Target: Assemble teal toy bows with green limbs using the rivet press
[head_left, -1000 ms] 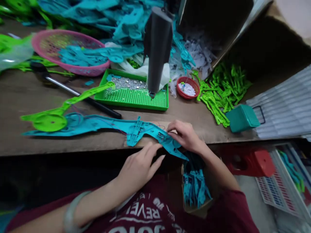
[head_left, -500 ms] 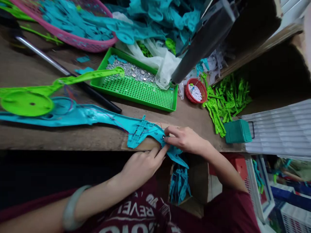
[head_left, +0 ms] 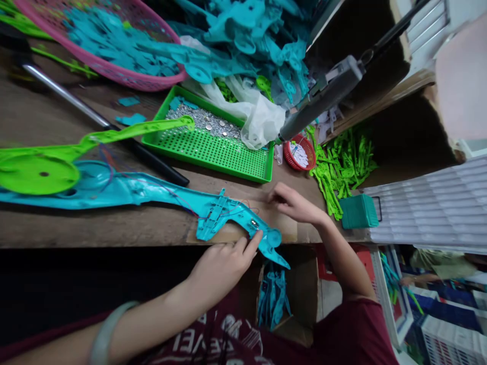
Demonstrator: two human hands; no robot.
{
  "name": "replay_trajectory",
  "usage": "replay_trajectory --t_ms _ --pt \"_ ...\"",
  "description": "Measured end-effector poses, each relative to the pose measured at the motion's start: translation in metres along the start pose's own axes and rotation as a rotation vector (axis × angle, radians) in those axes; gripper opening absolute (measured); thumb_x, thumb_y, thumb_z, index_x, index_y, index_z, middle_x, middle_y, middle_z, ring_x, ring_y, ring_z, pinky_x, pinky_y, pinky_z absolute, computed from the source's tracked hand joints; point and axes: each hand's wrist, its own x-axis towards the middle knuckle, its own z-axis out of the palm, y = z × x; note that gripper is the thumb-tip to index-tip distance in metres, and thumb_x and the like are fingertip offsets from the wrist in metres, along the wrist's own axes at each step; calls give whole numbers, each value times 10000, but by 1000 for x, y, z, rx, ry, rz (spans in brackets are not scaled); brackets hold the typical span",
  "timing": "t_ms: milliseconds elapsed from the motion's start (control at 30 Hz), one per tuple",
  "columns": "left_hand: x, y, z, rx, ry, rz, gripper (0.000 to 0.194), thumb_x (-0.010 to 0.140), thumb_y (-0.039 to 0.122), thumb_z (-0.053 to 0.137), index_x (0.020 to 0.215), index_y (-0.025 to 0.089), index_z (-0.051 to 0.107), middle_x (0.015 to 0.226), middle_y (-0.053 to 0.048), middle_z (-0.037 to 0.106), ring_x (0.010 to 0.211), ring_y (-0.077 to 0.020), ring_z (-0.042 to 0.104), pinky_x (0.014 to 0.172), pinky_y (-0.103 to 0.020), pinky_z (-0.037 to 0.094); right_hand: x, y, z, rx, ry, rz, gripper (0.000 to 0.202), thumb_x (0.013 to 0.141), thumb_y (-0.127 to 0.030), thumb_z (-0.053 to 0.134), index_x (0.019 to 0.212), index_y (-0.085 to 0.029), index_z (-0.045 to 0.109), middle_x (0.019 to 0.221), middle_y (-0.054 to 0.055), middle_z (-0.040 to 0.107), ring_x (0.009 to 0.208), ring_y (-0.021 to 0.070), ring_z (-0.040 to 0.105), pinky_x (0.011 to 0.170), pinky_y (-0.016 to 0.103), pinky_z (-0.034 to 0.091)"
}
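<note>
A long blue plastic shell [head_left: 167, 190] lies along the table's front edge, hollow side up, with thin wires and a small metal-looking part near its right end. My left hand [head_left: 224, 261] rests at that end, index fingertip touching the shell beside the small part, its fingers stretched and slightly apart. Just above the shell and clear of it, my right hand [head_left: 292, 203] has curled fingers; whatever they may hold is too small to see. A lime-green plastic piece [head_left: 41, 172] lies over the shell's left part.
Behind the shell sits a green tray [head_left: 213, 156] of small metal pieces. A grey tool [head_left: 323, 101] slants down near a red basket [head_left: 300, 152]. Around are a pink basket [head_left: 125, 71], green parts [head_left: 346, 162], a teal box [head_left: 359, 211] and blue parts in a carton [head_left: 274, 299] below.
My right hand has lifted off the shell and moved up and right, uncovering the small part. My left hand stays at the shell. The view has shifted slightly.
</note>
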Motion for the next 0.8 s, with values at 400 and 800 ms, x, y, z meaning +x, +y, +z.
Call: replay_trajectory --t_ms 400,800 --pt "-2 -22 -6 49 260 104 410 899 -34 424 1171 99 700 973 -104 726 653 -180 656 542 -305 510 -32 57 17 -11 509 154 280 792 -87 470 1018 -194 597 1129 105 613 1042 227 582 878 371 497" --pt "11 -28 -22 54 284 130 425 982 13 317 999 121 728 954 -103 747 705 -198 702 537 -308 538 -22 19 5 -82 151 231 80 932 -226 663 905 -168 615 848 20 619 770 144 573 720 260 423"
